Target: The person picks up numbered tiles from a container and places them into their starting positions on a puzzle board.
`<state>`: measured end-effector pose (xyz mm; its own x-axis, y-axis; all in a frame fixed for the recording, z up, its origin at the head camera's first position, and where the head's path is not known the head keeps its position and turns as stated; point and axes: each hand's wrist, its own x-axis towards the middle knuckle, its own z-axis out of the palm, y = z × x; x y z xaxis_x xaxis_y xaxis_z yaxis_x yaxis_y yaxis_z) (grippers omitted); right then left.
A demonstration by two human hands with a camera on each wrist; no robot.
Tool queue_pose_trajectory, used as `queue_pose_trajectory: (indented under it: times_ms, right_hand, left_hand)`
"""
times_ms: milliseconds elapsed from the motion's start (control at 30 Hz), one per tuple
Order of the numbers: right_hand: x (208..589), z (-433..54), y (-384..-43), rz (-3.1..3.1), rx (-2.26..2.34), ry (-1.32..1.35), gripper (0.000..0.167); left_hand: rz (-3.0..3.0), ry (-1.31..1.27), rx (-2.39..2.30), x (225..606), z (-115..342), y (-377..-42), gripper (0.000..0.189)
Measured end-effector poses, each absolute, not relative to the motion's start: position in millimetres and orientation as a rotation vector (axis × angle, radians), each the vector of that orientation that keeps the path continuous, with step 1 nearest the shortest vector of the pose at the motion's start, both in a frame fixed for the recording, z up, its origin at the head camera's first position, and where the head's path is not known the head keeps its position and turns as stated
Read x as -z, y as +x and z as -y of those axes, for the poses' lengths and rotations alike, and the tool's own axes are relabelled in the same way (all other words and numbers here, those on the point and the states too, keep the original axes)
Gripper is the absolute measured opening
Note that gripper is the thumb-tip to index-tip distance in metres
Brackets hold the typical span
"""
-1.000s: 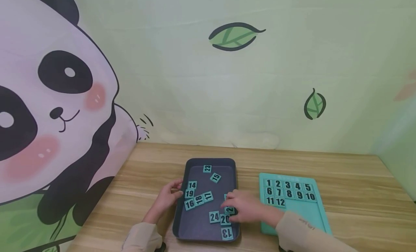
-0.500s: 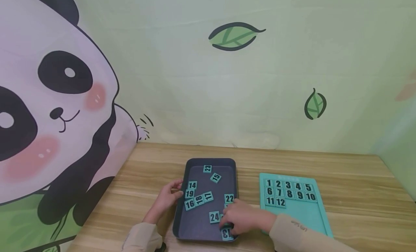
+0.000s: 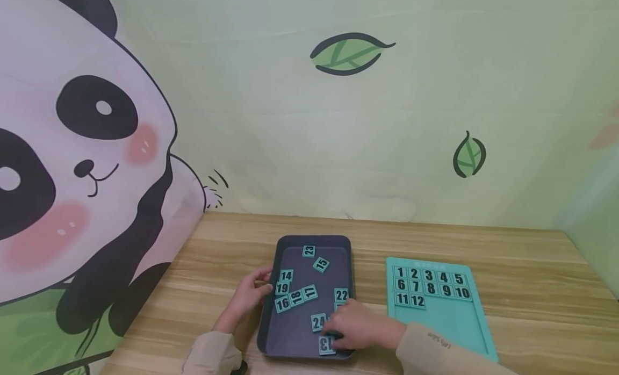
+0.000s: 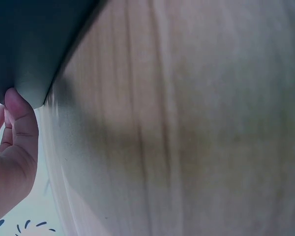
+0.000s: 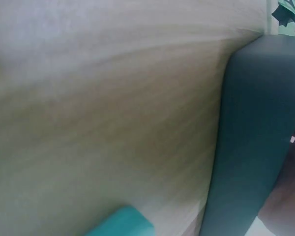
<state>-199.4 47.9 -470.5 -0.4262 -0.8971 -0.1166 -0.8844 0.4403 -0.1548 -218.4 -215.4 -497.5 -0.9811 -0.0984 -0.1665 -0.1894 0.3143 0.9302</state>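
In the head view, my left hand (image 3: 249,294) holds the left rim of a dark tray (image 3: 295,337). Its thumb (image 4: 20,110) presses the tray's outer wall in the left wrist view. Over the tray's near right part, my right hand (image 3: 355,324) has curled fingers and thumb at the number tile 13 (image 3: 325,345), gripping its right side. Tile 24 (image 3: 317,322) lies just beyond these fingers, and tile 22 (image 3: 341,295) sits farther up by the right wall. My right hand covers other tiles, including most of the one below 22. Only a sliver of that hand shows in the right wrist view.
More tiles lie in the tray: 23 (image 3: 308,251), 15 (image 3: 321,264), 14 (image 3: 286,275), 19 (image 3: 282,288), and a row of 16, 18 and 17 (image 3: 309,292). Right of it, a turquoise board (image 3: 452,313) bears tiles 1 to 12 in order. A printed wall cloth stands behind the wooden table (image 3: 232,230).
My right hand has come nearer along the tray's right side, from tile 20 to tile 13. Tile 13 has slid left, and tile 24 has shifted slightly. My left hand stays put.
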Motion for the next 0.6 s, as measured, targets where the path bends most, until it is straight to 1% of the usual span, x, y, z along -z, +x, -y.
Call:
queue_pose_trajectory:
  times_ms: [133,300,467,600]
  right_hand:
    - [471.2,-47.5,-198.1,-2.514,0.131,-1.598,0.036]
    - [472.1,-47.0,-197.4,-2.498,0.132,-1.680,0.034]
    - [473.5,-44.3,-194.6,-2.544,0.135,-1.625,0.032]
    - [475.8,-41.1,-192.1,-2.618,0.129,-1.551,0.034]
  left_hand:
    - [-2.488,-0.267,-1.768,496.3,214.6,-217.2,0.042]
    - [-2.504,-0.258,-1.749,494.5,213.9,-216.4,0.042]
    - [-2.506,-0.243,-1.758,493.4,212.7,-215.8,0.042]
    - [-2.508,-0.251,-1.750,492.7,212.2,-215.5,0.042]
